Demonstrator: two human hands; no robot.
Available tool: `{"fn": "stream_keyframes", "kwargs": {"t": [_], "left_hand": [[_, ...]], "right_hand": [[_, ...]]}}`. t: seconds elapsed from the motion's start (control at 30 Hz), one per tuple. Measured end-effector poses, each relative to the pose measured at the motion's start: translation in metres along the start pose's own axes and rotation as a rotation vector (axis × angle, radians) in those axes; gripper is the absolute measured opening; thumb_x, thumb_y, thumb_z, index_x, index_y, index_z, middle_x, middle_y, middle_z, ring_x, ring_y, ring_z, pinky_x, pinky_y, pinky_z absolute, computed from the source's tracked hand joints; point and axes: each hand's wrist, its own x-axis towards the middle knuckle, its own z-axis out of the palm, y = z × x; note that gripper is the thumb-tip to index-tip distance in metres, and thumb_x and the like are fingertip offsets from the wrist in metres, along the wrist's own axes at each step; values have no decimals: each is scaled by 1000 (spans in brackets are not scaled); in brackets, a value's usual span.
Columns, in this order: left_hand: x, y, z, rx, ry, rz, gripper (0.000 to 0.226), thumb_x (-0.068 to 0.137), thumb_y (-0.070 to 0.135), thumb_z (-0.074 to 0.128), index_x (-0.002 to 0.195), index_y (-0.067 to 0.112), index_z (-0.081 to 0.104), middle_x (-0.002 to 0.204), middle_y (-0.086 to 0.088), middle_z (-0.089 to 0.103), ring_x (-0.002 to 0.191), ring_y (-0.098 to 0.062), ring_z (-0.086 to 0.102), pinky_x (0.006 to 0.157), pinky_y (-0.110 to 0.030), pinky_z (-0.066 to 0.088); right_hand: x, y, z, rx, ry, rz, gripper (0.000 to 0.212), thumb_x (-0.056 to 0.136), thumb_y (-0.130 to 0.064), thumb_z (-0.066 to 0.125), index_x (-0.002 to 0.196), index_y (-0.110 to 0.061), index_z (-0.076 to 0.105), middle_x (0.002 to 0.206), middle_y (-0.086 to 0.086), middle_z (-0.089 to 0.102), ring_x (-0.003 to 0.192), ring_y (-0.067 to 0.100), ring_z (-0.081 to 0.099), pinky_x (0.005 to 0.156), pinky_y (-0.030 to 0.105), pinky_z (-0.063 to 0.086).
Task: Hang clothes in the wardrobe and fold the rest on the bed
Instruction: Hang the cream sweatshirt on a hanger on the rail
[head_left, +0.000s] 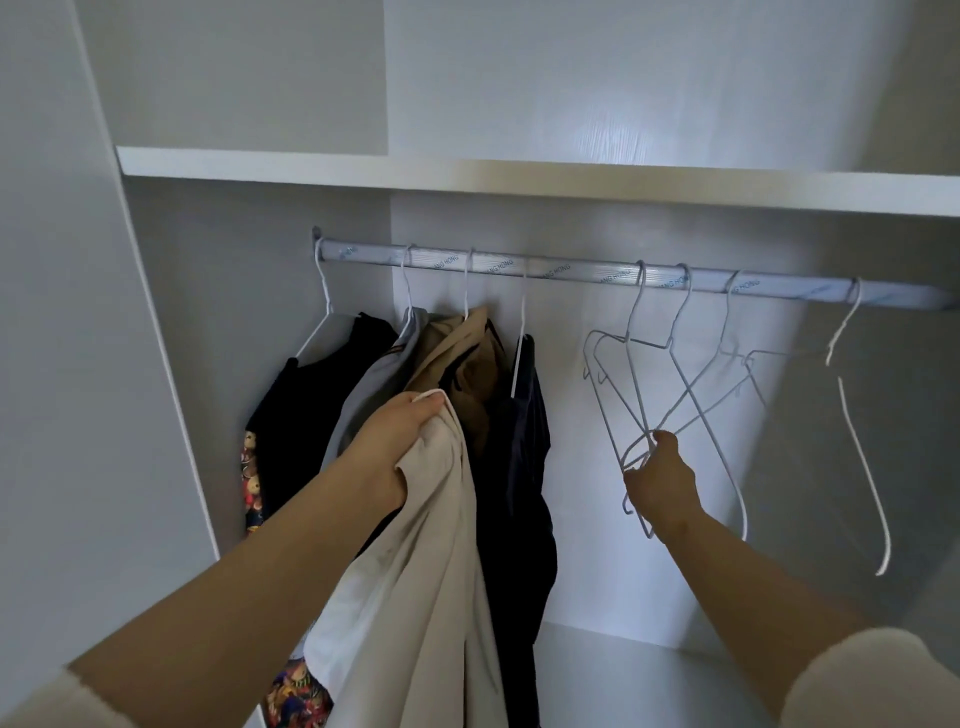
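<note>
I face an open white wardrobe with a silver rail (571, 270) under a shelf. My left hand (395, 441) grips a cream garment (426, 571) that hangs down in front of the hung clothes. My right hand (660, 478) grips the lower wire of an empty white wire hanger (631, 384) still hooked on the rail. On the rail's left half hang a black top with a patterned hem (306, 405), a grey garment (374, 379), a tan jacket (467, 364) and a dark navy garment (519, 467).
Several more empty wire hangers (852, 415) hang on the rail's right half. A white shelf (519, 176) runs above the rail. The wardrobe's left side panel (104, 364) is close by. The wardrobe floor (649, 686) shows below the empty hangers.
</note>
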Motion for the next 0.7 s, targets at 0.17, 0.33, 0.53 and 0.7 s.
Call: {"fn": "stream_keyframes", "kwargs": {"t": [0.17, 0.33, 0.53, 0.7], "left_hand": [[2, -1, -1, 114, -10, 1, 23, 95, 20, 50, 73, 14, 51, 69, -3, 52, 60, -11, 51, 46, -19, 43], [3, -4, -3, 74, -2, -32, 24, 95, 20, 51, 72, 12, 49, 70, -6, 51, 62, -15, 50, 56, -27, 43], [4, -14, -4, 102, -18, -95, 22, 97, 21, 49, 77, 11, 49, 71, -8, 51, 60, -17, 50, 43, -21, 47], [-2, -22, -1, 107, -60, -138, 23, 97, 21, 47, 76, 12, 46, 70, -8, 50, 58, -17, 50, 43, -20, 45]], "right_hand": [[1, -7, 1, 195, 179, -38, 26, 97, -13, 41, 117, -1, 53, 84, 4, 49, 57, 5, 42, 42, 15, 28], [-2, -29, 4, 363, 108, -48, 25, 97, -16, 42, 111, -3, 58, 70, 5, 51, 58, 18, 46, 53, 25, 38], [-15, -33, 18, 538, 19, -33, 28, 95, -13, 46, 96, 13, 56, 58, 0, 35, 52, 13, 29, 53, 25, 27], [-17, -57, 4, 609, 54, -76, 24, 95, -14, 46, 94, 6, 58, 57, 0, 32, 50, 12, 28, 48, 22, 27]]}}
